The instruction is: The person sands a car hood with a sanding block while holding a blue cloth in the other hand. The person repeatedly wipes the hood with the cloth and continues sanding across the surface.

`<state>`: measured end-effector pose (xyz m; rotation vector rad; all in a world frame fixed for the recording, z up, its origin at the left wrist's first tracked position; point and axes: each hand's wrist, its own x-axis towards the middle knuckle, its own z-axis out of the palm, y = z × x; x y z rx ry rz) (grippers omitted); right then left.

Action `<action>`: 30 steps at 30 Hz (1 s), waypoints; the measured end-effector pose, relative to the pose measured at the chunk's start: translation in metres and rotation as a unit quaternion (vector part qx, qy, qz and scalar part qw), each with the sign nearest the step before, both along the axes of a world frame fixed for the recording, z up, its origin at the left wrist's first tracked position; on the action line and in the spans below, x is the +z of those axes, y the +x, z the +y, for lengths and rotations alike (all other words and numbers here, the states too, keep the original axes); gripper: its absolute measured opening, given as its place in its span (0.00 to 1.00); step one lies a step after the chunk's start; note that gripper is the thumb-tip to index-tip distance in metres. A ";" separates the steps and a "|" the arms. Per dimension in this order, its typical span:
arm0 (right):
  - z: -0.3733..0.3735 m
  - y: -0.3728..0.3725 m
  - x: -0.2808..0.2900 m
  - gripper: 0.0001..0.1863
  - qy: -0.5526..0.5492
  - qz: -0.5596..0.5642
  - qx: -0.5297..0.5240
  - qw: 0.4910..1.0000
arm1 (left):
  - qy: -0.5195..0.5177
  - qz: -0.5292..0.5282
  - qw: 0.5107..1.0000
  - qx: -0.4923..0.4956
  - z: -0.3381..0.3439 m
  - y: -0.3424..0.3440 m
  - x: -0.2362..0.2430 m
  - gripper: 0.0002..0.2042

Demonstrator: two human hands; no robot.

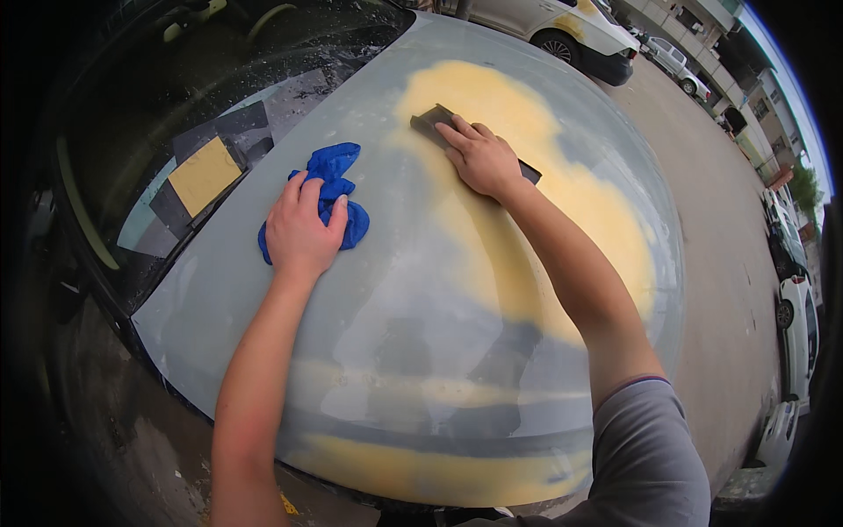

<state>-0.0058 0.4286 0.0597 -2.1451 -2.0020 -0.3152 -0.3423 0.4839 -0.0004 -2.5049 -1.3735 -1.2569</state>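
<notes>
A car hood (386,334) in grey primer with wide yellow filler patches lies under both my hands. My left hand (303,224) presses on a crumpled blue cloth (338,162) on the windshield side of the hood, fingers curled over it. Across the large yellow patch, my right hand (483,158) grips a long dark sanding block (428,123) laid against the surface. The block's middle is hidden under the palm and fingers; both of its ends show.
Yellow sandpaper (205,176) and dark sheets (250,123) lie at the windshield's base on the left. A white car (544,22) stands beyond the hood's far edge. Paved ground (724,263) runs along the right, with parked cars (795,334) farther off.
</notes>
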 end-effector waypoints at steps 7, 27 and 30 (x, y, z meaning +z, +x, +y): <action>-0.076 -0.074 -0.024 0.29 -0.011 0.064 0.086 0.994 | -0.010 0.021 0.999 0.042 0.003 -0.032 -0.008 0.22; -0.237 -0.103 -0.024 0.25 0.035 -0.003 0.177 0.984 | -0.028 0.018 0.993 0.113 -0.021 -0.026 -0.008 0.24; -0.251 -0.067 -0.020 0.24 0.017 0.006 0.212 0.977 | 0.010 0.020 0.995 0.101 -0.083 0.016 -0.017 0.23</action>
